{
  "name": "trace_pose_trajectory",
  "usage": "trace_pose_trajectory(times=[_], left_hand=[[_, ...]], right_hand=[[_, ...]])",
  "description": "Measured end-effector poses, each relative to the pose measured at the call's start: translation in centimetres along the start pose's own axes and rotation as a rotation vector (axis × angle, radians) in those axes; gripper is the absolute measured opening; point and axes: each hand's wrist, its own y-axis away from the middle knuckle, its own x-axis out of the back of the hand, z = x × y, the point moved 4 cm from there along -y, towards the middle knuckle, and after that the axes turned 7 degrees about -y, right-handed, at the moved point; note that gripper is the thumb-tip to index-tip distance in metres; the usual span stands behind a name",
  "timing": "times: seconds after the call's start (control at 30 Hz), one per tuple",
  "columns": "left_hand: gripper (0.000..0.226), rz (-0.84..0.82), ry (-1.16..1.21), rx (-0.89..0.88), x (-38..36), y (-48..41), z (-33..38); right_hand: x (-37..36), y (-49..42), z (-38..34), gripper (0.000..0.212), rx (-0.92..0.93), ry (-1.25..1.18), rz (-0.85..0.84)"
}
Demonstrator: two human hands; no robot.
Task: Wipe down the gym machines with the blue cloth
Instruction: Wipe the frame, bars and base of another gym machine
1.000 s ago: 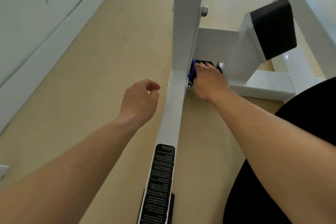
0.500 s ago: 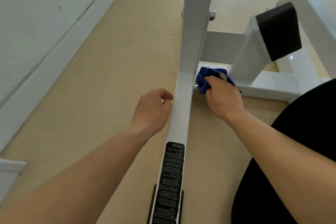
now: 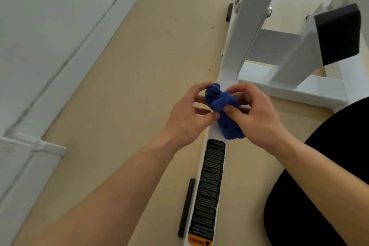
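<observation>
Cloth: bunched blue terry cloth [image 3: 223, 110], held between the 2 hands.
Left hand [image 3: 187, 114]: pinches its left side.
Right hand [image 3: 257, 112]: pinches its right side.
Below hands: white metal machine base beam [image 3: 227, 78].

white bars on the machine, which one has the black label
The floor bar running toward the camera: the black label lies along its top. The upright post and the cross bar are plain white.
</observation>
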Motion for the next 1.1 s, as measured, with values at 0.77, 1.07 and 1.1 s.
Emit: trace_pose_trajectory(times=[0.77, 1.07, 1.1], left_hand=[[0.016, 0.088, 0.233, 0.262, 0.6, 2.1, -3.1], [0.011, 0.185, 0.065, 0.348, 0.8, 0.7, -5.2], [0.012, 0.206, 0.073, 0.367, 0.5, 0.6, -5.4]], right_hand=[[-0.2, -1.2, 0.2, 0.015, -0.050, 0.556, -0.296], [-0.6, 1.1, 0.8, 0.027, -0.083, 0.644, -0.085], [-1.2, 1.5, 0.8, 0.037, -0.108, 0.629, -0.102]])
